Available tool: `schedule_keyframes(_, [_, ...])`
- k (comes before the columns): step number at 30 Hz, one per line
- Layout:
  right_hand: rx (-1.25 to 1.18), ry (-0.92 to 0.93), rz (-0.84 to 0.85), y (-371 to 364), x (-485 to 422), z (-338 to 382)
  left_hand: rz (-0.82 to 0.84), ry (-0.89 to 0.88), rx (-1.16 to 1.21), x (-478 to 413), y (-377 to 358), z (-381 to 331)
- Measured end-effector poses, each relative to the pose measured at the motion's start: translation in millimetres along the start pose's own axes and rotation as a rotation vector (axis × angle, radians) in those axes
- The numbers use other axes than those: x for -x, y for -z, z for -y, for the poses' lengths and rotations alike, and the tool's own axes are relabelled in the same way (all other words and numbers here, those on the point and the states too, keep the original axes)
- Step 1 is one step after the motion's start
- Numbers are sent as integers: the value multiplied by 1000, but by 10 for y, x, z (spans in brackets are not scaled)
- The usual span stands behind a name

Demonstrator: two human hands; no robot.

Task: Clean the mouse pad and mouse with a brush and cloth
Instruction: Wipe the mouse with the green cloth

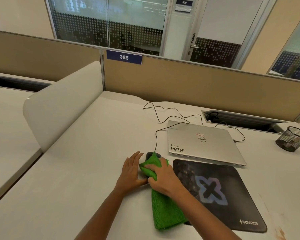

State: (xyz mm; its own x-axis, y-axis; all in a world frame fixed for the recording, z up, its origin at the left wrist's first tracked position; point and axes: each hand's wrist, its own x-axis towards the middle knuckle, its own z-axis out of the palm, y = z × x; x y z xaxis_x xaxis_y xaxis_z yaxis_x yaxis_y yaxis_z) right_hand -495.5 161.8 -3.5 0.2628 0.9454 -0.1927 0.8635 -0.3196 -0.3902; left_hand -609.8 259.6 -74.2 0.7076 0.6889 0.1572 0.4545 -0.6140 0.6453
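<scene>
Your left forearm (100, 212) and right forearm (206, 215) are bare, in from the bottom edge, converging so the hands nearly touch. Your left hand (132, 168) is palm down, fingers straight and close together, pointing away from you, thumb stretched toward the other hand. Your right hand (163, 177) sits just right of it, knuckles up, fingers curled, bunching a green cloth (164, 210) under them. The cloth's loose end trails back beneath your wrist.

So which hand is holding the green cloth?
The right hand grips the green cloth, bunched over the mouse; the left hand holds no cloth, its fingers straight alongside the mouse.
</scene>
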Motion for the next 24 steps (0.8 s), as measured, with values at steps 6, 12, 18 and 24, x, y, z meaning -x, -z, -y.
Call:
schedule_keyframes(6, [-17,-4,27,-69,145,32,57,11,-20,-20,27,-16])
schedule_keyframes(12, [-248,-37,109,307,141,-53,137,-5,40,28,136,-19])
schedule_keyframes(18, [-311,-104,-54,551,122,-340,133,101,237,30,307,-104])
schedule_keyframes(24, [-160,-103,-85,260,109,-213,150,-84,47,-131,334,-196])
